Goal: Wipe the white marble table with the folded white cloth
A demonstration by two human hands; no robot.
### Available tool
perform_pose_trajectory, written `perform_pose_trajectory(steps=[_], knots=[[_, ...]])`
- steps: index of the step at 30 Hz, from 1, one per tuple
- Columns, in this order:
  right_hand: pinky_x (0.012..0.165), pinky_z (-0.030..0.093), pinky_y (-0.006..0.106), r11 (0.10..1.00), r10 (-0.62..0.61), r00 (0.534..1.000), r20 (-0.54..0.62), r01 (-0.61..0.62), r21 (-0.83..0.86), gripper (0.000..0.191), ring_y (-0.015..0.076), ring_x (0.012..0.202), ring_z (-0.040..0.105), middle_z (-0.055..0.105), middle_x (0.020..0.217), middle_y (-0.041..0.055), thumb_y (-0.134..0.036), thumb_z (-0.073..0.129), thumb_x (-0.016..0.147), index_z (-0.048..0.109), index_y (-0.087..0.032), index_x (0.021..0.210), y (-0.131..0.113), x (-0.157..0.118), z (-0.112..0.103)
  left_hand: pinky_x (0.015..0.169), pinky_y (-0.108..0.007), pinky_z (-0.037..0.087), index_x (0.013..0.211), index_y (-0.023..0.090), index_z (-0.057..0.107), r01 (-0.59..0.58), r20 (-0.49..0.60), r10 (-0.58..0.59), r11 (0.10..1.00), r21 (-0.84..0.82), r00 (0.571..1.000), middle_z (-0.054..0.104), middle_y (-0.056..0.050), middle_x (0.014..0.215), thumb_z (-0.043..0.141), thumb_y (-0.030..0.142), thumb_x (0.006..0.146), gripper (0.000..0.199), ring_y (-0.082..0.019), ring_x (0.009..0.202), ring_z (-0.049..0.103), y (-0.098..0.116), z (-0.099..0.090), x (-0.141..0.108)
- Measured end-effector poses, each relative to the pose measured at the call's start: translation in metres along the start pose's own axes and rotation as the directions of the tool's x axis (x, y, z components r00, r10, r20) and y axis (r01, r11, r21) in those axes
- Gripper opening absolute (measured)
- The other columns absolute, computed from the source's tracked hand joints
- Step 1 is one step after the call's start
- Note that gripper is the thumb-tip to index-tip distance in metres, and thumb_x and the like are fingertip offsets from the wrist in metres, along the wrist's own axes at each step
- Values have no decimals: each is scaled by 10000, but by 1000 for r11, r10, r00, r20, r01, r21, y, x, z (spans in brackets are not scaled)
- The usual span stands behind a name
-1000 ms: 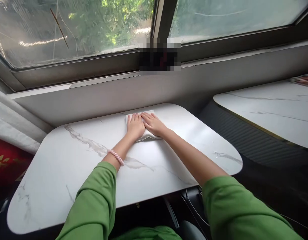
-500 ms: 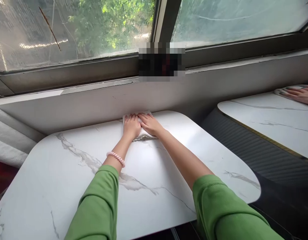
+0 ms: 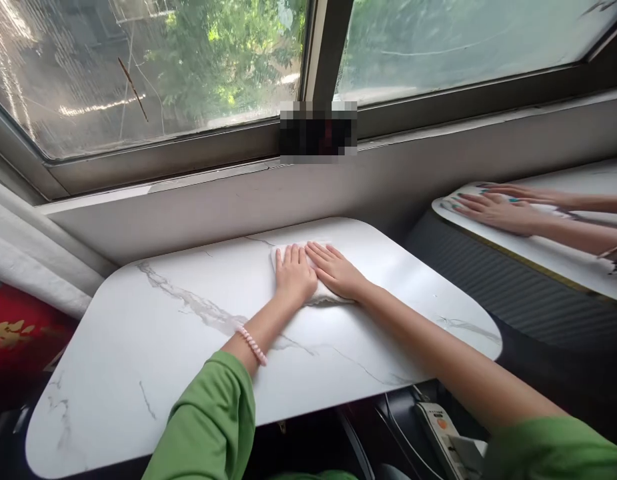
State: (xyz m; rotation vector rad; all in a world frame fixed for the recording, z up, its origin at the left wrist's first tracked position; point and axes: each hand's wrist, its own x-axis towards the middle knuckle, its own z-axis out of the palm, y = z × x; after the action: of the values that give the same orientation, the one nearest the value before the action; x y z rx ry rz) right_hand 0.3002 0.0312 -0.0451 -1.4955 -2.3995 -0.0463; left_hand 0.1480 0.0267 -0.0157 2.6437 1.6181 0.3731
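Both my hands lie flat on a folded white cloth, which rests on a white marble-patterned table. My left hand, with a pink bead bracelet at the wrist, presses the cloth's left part, its fingers stretched out. Beside it, my right hand is spread over the right part, its fingers pointing up and left. Each hand is open and pressed down rather than wrapped round the cloth. Much of the cloth is hidden beneath them.
A window frame and low wall run behind the table. At right, a co-worker's hands lie on a cloth on another white table. Below the front edge is a power strip with cables. A white curtain hangs at left.
My hands and the cloth have moved from the table's back edge toward me and slightly right. The co-worker's hands have come further left along the other table. My view has shifted.
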Motion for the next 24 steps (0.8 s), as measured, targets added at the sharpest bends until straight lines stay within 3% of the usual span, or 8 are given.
perform_pose_trajectory(steps=[7, 11, 18, 24], knots=[[1145, 241, 508, 1000, -6, 999, -48, 7, 12, 566, 216, 1407, 225, 257, 1533, 56, -342, 205, 981, 75, -227, 1520, -10, -101, -24, 1177, -473, 131, 1426, 2, 327, -99, 33, 100, 995, -26, 994, 324, -173, 1499, 287, 258, 926, 563, -291, 1412, 225, 71, -7, -62], [1147, 249, 508, 1000, 24, 998, -65, -24, -5, 581, 223, 1401, 240, 206, 1545, 25, -337, 226, 980, 7, -269, 1514, -14, -138, -34, 1173, -505, 126, 1431, 1, 314, -165, 59, 168, 985, -42, 984, 303, -177, 1508, 291, 276, 923, 578, -320, 1418, 192, 92, -7, -79], [1133, 275, 510, 997, 79, 995, -62, -80, -10, 576, 225, 1396, 261, 280, 1525, 43, -327, 219, 979, 28, -257, 1518, -15, -134, -39, 1186, -446, 119, 1433, -1, 311, -224, 80, 234, 967, -119, 969, 278, -166, 1520, 247, 298, 942, 578, -281, 1425, 182, 84, -7, -70], [1132, 259, 513, 998, 58, 997, -45, -57, 6, 560, 224, 1395, 278, 320, 1514, 69, -339, 202, 973, 143, -220, 1518, 7, -97, -31, 1190, -431, 107, 1424, 38, 341, -161, 26, 165, 981, -109, 986, 323, -138, 1508, 243, 288, 941, 553, -244, 1420, 213, 69, 1, -37]])
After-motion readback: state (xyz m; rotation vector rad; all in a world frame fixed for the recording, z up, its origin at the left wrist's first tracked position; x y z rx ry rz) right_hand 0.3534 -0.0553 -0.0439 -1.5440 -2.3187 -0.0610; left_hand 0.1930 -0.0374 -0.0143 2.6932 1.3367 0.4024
